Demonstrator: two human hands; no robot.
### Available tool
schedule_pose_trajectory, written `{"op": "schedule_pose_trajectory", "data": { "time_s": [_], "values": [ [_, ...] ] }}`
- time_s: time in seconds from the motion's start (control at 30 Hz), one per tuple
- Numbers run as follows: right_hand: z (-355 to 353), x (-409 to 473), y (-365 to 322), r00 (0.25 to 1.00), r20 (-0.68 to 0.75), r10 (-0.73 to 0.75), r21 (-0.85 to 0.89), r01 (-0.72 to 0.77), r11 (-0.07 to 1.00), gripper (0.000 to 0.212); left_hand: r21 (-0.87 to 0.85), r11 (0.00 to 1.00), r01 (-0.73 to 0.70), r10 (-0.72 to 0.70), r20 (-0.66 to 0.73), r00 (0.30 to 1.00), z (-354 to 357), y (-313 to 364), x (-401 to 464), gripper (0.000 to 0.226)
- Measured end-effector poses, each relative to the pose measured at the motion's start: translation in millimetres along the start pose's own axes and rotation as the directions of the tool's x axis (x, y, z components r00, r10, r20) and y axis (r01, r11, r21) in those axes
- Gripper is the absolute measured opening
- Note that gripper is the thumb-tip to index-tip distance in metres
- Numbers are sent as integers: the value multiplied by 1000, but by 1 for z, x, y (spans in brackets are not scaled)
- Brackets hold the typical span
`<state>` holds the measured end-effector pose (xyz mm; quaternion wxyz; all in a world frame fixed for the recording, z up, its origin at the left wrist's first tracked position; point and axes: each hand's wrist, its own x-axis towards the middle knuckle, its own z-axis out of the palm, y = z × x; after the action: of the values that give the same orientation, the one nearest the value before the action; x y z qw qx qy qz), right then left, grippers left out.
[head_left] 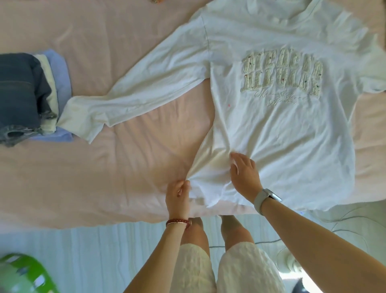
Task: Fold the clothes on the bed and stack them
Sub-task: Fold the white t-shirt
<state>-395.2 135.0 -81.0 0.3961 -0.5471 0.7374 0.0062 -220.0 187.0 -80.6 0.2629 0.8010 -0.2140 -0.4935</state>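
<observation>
A white long-sleeved sweatshirt [282, 129] with raised lettering lies front up on the pink bed [104, 167], one sleeve stretched out to the left. My left hand [177, 196] pinches the lower left corner of its hem near the bed's front edge. My right hand [244, 173] rests on the cloth just to the right of that corner, fingers bent and pressing into the fabric, which bunches around them. A stack of folded clothes [31, 94], dark denim on top of cream and light blue pieces, sits at the left; the sleeve's cuff touches it.
A green plastic object [23, 276] stands on the pale floor at the lower left. A cable [344, 219] and a white object lie on the floor at the right. A small patterned item [155, 1] peeks in at the top edge.
</observation>
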Motion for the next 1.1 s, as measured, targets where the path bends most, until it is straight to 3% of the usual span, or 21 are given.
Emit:
{"op": "schedule_pose_trajectory", "data": {
  "time_s": [0.07, 0.13, 0.27, 0.37, 0.47, 0.53, 0.6, 0.67, 0.73, 0.8, 0.9, 1.0, 1.1],
  "values": [
    [1, -6, 7, 996, 8, -92, -139, 92, 986, 48, -161, 980, 120, -135, -89, 987, -13, -4, -2, 26],
    [1, -10, 14, 984, 57, -167, -276, 176, 945, 50, -153, 981, 121, -141, -130, 981, -19, -7, -5, 23],
    [0, -12, 25, 970, 209, -128, -433, 209, 877, 53, 195, 981, 23, 6, -146, 989, -14, -14, -12, 21],
    [-6, -8, 30, 958, 277, -81, -457, 205, 866, 55, 445, 893, 64, -10, -122, 993, -24, -39, -9, 35],
    [-13, -5, 28, 941, 330, -76, -455, 230, 860, 56, 534, 845, -25, 57, -43, 997, -35, -57, -3, 45],
    [-16, -2, 26, 931, 362, -50, -464, 226, 857, 57, 456, 884, -104, 84, 64, 994, -37, -55, -3, 41],
    [-16, -1, 22, 928, 371, -14, -475, 202, 857, 59, 314, 947, -70, 38, 107, 994, -40, -54, -6, 34],
    [-13, -1, 13, 945, 328, -2, -494, 173, 852, 57, 98, 990, 100, -108, 81, 991, -45, -52, -11, 25],
    [-9, -4, 5, 973, 227, -51, -494, 160, 855, 52, -109, 953, 284, -274, 95, 957, -50, -52, -14, 17],
    [-3, -9, -2, 972, 173, -159, -464, 223, 857, 48, -200, 893, 404, -387, 121, 914, -57, -54, -18, 12],
    [8, -18, -7, 882, 361, -304, -429, 446, 786, 47, -231, 826, 514, -500, 121, 858, -69, -56, -24, 7],
    [15, -22, -15, 770, 577, -272, -330, 524, 786, 43, -194, 823, 534, -524, 104, 845, -74, -51, -16, 7],
    [11, -10, -30, 818, 485, -311, -212, 454, 865, 41, -98, 905, 413, -409, 61, 911, -66, -24, 15, 9]
  ]
}}
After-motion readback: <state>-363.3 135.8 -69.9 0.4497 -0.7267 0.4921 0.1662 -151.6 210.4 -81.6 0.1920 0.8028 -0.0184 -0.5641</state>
